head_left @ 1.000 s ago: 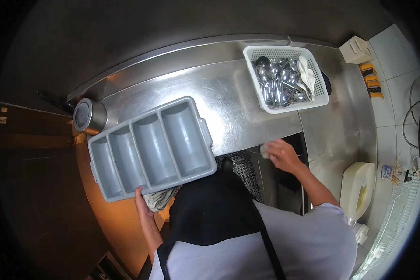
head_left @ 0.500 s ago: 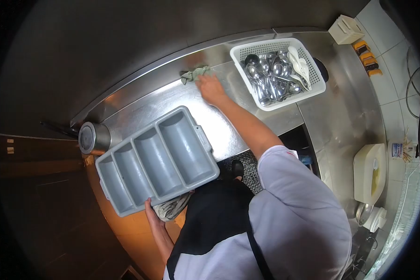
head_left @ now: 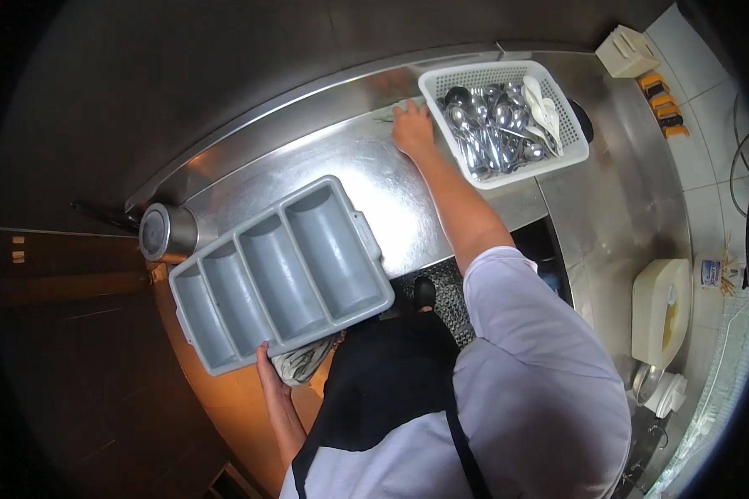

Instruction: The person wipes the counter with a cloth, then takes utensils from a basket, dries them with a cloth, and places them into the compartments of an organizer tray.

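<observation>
Left of centre in the frame, the left hand (head_left: 271, 372) grasps the grey divided tray (head_left: 279, 270) by its lower rim, above a bunched cloth (head_left: 300, 363); this hold should be firm, since the tray overhangs the counter (head_left: 391, 187). At upper centre the right hand (head_left: 412, 126) reaches down – whether it grips the greenish rag (head_left: 385, 115), I cannot tell; flat pressure would serve well – but the white basket (head_left: 520, 175) at upper right blocks that side.
</observation>
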### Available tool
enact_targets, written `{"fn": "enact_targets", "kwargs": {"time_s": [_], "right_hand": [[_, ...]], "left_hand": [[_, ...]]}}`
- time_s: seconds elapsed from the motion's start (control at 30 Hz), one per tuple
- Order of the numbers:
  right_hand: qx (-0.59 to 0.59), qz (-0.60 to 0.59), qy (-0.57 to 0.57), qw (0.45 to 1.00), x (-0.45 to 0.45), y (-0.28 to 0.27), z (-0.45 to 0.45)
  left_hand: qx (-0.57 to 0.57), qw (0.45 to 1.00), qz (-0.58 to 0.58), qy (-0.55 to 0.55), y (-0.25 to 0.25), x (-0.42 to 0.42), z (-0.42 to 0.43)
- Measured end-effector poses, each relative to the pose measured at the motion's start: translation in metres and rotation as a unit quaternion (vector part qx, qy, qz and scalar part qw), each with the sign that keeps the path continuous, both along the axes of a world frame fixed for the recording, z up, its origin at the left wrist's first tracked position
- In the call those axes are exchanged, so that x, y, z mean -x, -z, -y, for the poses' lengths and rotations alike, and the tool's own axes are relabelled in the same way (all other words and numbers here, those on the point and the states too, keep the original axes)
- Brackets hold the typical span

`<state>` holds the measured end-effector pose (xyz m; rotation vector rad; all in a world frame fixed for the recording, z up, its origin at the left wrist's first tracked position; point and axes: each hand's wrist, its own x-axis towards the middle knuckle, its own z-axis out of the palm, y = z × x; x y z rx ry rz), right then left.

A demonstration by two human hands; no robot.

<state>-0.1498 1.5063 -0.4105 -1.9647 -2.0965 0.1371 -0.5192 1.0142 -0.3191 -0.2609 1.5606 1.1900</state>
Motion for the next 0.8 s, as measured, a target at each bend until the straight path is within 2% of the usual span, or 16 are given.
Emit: {"fn": "enact_targets", "kwargs": {"time_s": [0.1, 0.27, 0.37, 0.47, 0.57, 0.67, 0.7, 0.73, 0.77, 0.8], "right_hand": [[0.001, 0.035, -0.076, 0.996, -0.008, -0.013, 0.021], [-0.069, -0.013, -0.247, 0.966, -0.046, -0.027, 0.128], [-0.021, -0.03, -0.303, 0.952, -0.085, -0.058, 0.216], [0.067, -0.033, -0.294, 0.953, -0.13, -0.093, 0.298], [0.136, -0.112, -0.162, 0.971, -0.183, -0.083, 0.382], [0.085, -0.174, 0.049, 0.98, -0.238, -0.043, 0.469], [0.093, -0.272, 0.175, 0.942, -0.256, -0.028, 0.494], [0.093, -0.366, 0.292, 0.879, -0.271, -0.01, 0.518], [0.091, -0.454, 0.399, 0.791, -0.282, -0.001, 0.537], [0.051, -0.485, 0.435, 0.757, -0.288, -0.003, 0.552]], "left_hand": [[-0.012, 1.0, 0.01, 0.006, -0.001, 0.0, 0.001], [-0.018, 1.0, -0.002, -0.001, 0.001, 0.0, -0.001], [-0.029, 0.999, -0.015, 0.005, -0.007, -0.008, -0.008], [-0.023, 0.999, -0.027, 0.02, -0.006, -0.003, -0.007], [-0.017, 0.999, 0.008, 0.045, -0.007, 0.005, -0.007], [-0.04, 0.997, -0.002, 0.067, -0.017, -0.002, -0.008], [-0.051, 0.995, 0.03, 0.08, -0.008, 0.01, -0.001], [-0.056, 0.994, 0.039, 0.089, -0.011, 0.005, 0.001], [-0.06, 0.992, 0.044, 0.097, -0.021, -0.002, 0.0], [-0.062, 0.991, 0.048, 0.106, -0.029, -0.005, -0.002]]}}
